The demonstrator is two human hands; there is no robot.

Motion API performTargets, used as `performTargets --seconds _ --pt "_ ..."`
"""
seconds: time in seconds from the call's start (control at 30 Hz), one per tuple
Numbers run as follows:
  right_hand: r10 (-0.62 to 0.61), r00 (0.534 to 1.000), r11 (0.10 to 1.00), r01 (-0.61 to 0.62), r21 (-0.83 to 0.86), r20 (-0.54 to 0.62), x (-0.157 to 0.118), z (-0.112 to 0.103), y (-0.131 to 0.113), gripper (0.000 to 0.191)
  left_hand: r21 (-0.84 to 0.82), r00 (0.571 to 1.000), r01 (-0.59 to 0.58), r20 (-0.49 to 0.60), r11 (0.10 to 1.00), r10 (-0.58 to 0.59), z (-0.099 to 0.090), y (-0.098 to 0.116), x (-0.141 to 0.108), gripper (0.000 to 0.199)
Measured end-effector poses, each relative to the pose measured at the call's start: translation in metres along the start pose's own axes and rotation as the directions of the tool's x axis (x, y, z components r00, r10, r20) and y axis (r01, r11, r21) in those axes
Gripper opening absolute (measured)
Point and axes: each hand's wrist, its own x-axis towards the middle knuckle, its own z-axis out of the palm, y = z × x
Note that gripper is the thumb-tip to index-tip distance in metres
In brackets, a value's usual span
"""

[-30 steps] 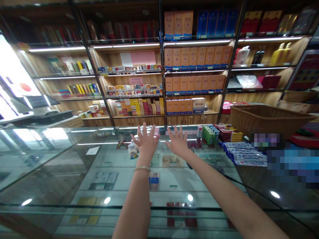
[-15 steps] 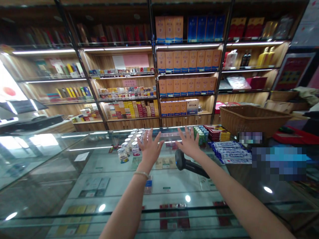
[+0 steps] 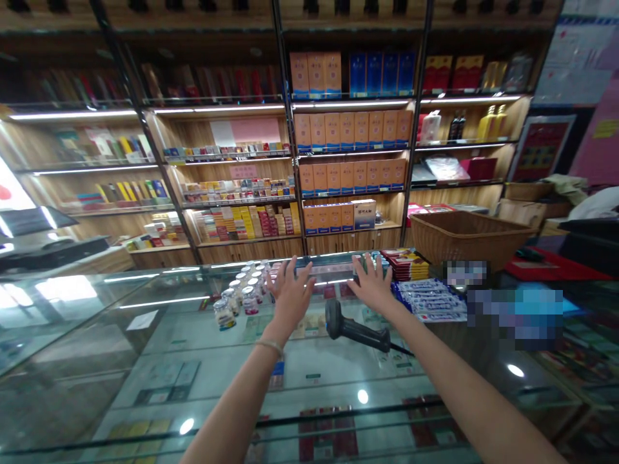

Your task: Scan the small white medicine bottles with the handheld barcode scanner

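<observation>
Both my arms stretch forward over a glass display counter (image 3: 217, 374). My left hand (image 3: 291, 295) is open with fingers spread, holding nothing, beside a cluster of small lidded jars (image 3: 249, 299) and covering part of it. My right hand (image 3: 372, 287) is open too, fingers apart and nothing in it. Just beyond it stand small green and white containers (image 3: 380, 261), partly hidden by the fingers. Between my forearms a black handheld barcode scanner (image 3: 358, 330) lies on the glass, with its cable running off under my right forearm.
Right of my right hand lie blue-and-white packets (image 3: 430, 299) and a stack of red and yellow packs (image 3: 406, 264). A brown woven basket (image 3: 469, 238) stands behind them. Shelves of orange boxes (image 3: 348, 177) line the back wall. A white paper (image 3: 142, 320) lies at left.
The camera view has shifted a little, so the shelves sit lower and further left. My right hand shows slightly farther from the scanner, whose handle is now more exposed. Both hands stay open.
</observation>
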Motion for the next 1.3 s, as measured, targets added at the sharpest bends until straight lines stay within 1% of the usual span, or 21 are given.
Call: performTargets --seconds 0.1,0.27,0.47,0.6,0.73,0.9,1.03,1.17,1.3 --pt "0.006 1.000 1.000 -0.007 -0.017 -0.025 0.004 -0.004 0.012 0.075 -0.011 0.999 -0.043 -0.003 0.999 0.043 -0.001 0.011 0.008 0.045" --pt "0.021 0.998 1.000 -0.022 -0.004 -0.052 0.007 -0.005 0.028 0.073 -0.033 0.999 -0.035 -0.001 0.999 0.035 0.003 0.030 0.019 0.044" --pt "0.038 0.998 0.999 -0.037 0.020 -0.050 0.015 -0.010 0.042 0.073 -0.057 0.998 -0.018 0.056 0.998 0.022 0.018 0.046 0.033 0.045" --pt "0.029 0.997 0.999 -0.028 0.022 -0.067 0.029 -0.016 0.051 0.073 -0.058 0.997 -0.021 0.074 0.998 0.025 0.030 0.050 0.050 0.050" --pt "-0.005 0.996 1.000 0.006 0.013 -0.086 0.047 -0.015 0.057 0.072 -0.067 0.994 -0.032 0.102 0.997 0.038 0.043 0.055 0.065 0.054" --pt "-0.024 0.999 1.000 0.025 0.014 -0.040 0.065 -0.005 0.060 0.077 -0.078 0.990 -0.013 0.136 0.997 0.023 0.062 0.060 0.077 0.054" --pt "-0.032 0.999 0.999 0.032 0.006 -0.010 0.080 -0.004 0.062 0.079 -0.063 0.981 -0.029 0.188 0.998 0.041 0.077 0.060 0.087 0.058" --pt "-0.058 0.997 0.998 0.058 -0.001 0.059 0.094 -0.006 0.063 0.079 -0.061 0.962 -0.050 0.267 0.997 0.064 0.091 0.060 0.100 0.061" --pt "-0.081 0.991 0.997 0.080 0.013 0.103 0.105 -0.002 0.061 0.075 -0.057 0.937 -0.086 0.335 0.995 0.101 0.105 0.059 0.109 0.061"
